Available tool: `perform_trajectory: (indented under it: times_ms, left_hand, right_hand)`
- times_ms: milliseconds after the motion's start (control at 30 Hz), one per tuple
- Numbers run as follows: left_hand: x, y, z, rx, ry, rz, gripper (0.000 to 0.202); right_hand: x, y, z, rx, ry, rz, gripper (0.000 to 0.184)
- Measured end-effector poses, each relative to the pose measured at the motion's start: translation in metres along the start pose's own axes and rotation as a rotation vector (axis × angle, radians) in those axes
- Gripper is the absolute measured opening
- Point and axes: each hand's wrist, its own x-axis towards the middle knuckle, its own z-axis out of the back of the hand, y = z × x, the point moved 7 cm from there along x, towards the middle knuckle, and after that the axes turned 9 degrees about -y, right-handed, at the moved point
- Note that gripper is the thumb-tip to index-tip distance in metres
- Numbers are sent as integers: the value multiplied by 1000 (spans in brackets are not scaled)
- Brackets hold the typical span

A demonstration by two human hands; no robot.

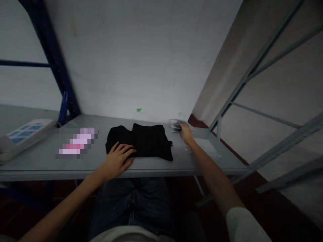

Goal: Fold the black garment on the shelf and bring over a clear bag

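Near the front edge of the grey desk (151, 168), about midway along it, lies a black folded garment (141, 141), flat and slightly rumpled. The left hand (117, 161) rests palm-down with fingers spread on the garment's near left corner, pressing it rather than gripping it. The right hand (186, 132) reaches toward the desk's back right corner, its fingers closed over a small dark and pale packet (174, 125); motion blur keeps me from telling how firmly it is clamped or what the packet is.

The garment looks soft, light and limp. It would probably sag and unfold if lifted by one corner, so a hold on two corners, or a flat palm sliding it along, seems the safer way to move it. The smooth desk top likely lets the cloth slide easily.

A thin clear sheet or bag (208, 148) near the right edge is barely visible in the dim light. A pixelated patch (75, 143) hides whatever lies toward the left. At the left end a pale box with blue squares (24, 134) is cut off by the frame. The garment's kind cannot be made out.
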Motion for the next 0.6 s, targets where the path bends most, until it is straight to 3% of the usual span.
perform_trajectory:
  times_ms: [100, 233, 367, 500, 600]
  left_hand:
    - [0, -1, 0, -10, 4, 13, 33]
    - [-1, -3, 5, -39, -5, 27, 31]
    - [17, 7, 16, -85, -88, 54, 31]
    - [69, 49, 15, -42, -227, 195, 31]
    - [109, 93, -13, -20, -123, 413, 34]
  right_hand:
    - [2, -5, -2, -28, 83, 46, 50]
    - [11, -4, 11, -22, 158, 141, 54]
    - [12, 22, 22, -13, 141, 243, 64]
    - [4, 78, 13, 6, 102, 306, 60]
    - [-2, 120, -10, 2, 215, 292, 54]
